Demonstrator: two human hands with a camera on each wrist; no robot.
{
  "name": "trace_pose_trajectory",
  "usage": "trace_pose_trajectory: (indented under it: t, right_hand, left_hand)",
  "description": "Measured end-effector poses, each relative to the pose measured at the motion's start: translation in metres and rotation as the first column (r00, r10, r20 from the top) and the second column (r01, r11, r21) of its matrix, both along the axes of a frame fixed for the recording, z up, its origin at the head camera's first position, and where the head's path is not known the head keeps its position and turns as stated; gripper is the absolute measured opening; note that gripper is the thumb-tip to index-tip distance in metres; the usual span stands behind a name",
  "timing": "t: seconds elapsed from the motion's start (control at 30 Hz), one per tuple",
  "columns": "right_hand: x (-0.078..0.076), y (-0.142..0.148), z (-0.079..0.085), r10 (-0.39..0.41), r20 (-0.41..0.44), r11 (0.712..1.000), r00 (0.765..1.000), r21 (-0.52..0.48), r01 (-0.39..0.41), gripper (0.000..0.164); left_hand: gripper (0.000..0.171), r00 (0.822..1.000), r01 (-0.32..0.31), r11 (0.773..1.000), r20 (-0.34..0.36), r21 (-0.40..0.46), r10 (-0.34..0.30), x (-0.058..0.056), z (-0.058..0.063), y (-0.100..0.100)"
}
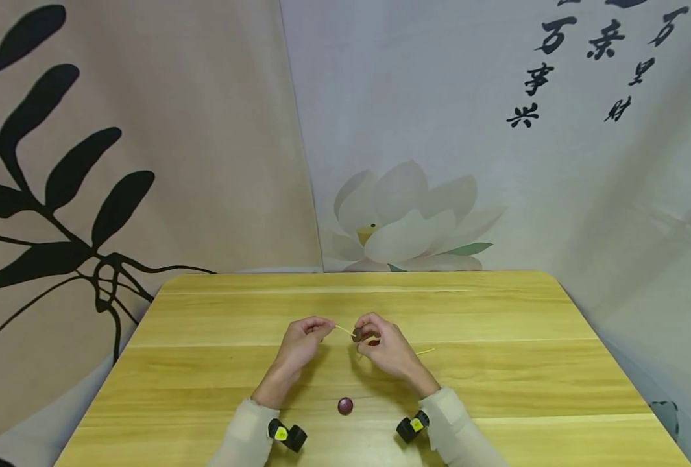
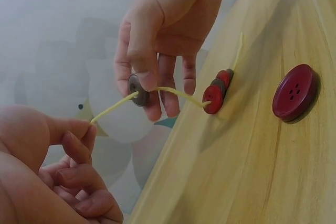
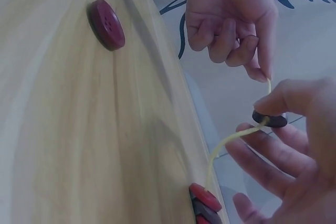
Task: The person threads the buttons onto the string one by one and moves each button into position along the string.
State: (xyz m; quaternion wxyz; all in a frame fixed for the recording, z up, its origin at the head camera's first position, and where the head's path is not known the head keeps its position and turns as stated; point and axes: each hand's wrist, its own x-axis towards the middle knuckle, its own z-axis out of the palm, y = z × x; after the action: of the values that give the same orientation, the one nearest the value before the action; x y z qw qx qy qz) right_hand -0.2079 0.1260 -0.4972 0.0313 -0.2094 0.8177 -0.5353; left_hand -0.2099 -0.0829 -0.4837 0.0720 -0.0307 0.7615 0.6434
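Thumb and forefinger of my left hand (image 1: pixel 303 342) pinch one end of a yellow string (image 2: pixel 113 109). My right hand (image 1: pixel 390 350) pinches a dark grey button (image 2: pixel 137 91) by its edge, with the string running through it. Farther along the string sit several red and grey buttons, stacked face to face; a red button (image 2: pixel 212 100) is at the near end of the stack. The string's tail (image 2: pixel 239 51) sticks out beyond them. Whether this stack touches the table I cannot tell. A large dark red button (image 1: pixel 345 406) with holes lies loose between the forearms.
The wooden table (image 1: pixel 205 376) spreads under both hands. Its far edge meets a printed cloth backdrop (image 1: pixel 234 162). Each forearm carries a black wrist camera, the left camera (image 1: pixel 287 435) and the right camera (image 1: pixel 412 426), close above the table.
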Motion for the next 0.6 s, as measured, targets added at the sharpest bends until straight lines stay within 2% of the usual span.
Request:
trace_pose_trajectory:
  t: [0.6]
  right_hand:
    - [-0.0008, 0.0021, -0.002, -0.006, -0.006, 1.0, 1.0, 0.012, 0.006, 0.027]
  left_hand:
    - [0.023, 1.0, -0.015, 1.0, 0.003, -0.001, 0.015, -0.0001, 0.0007, -0.0031]
